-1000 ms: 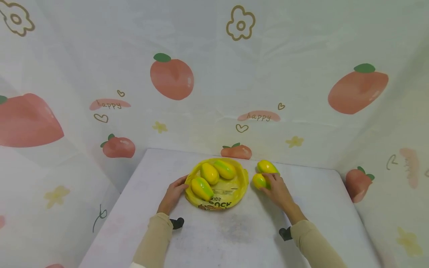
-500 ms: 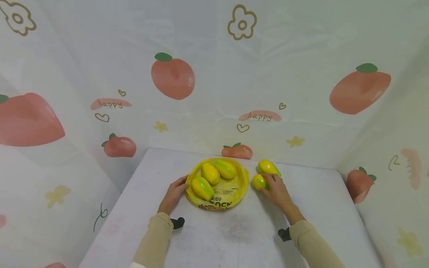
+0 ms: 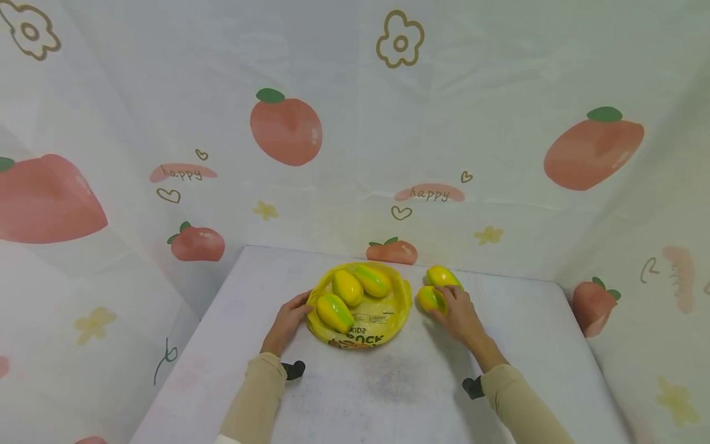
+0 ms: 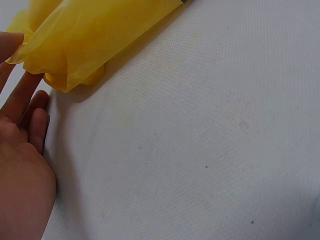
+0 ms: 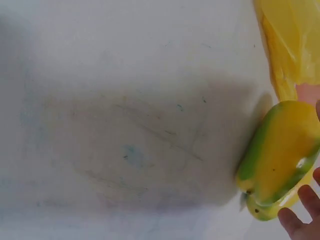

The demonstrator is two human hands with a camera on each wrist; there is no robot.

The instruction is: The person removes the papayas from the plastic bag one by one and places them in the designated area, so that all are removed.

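A yellow plastic bag (image 3: pixel 383 317), its rim folded into a round bowl shape, lies on the table with three yellow-green papayas (image 3: pixel 334 312) in its left and back part. My left hand (image 3: pixel 287 324) holds the bag's left rim; in the left wrist view the thumb is above the yellow film (image 4: pixel 100 40) and other fingers lie below it. To the right of the bag, my right hand (image 3: pixel 459 314) grips another papaya (image 3: pixel 430 299) between thumb and fingers. Just behind that one lies a further papaya (image 3: pixel 442 277). Part of the gripped papaya is hidden by the fingers.
The white-covered table (image 3: pixel 388 394) meets a white fabric backdrop (image 3: pixel 344 203) printed with fruit at its back edge, and more fabric hangs on both sides. Black wrist mounts (image 3: pixel 294 370) stick out from both sleeves.
The papaya at my right hand has turned slightly, and more of its green side shows. My left hand and the bag look unmoved.
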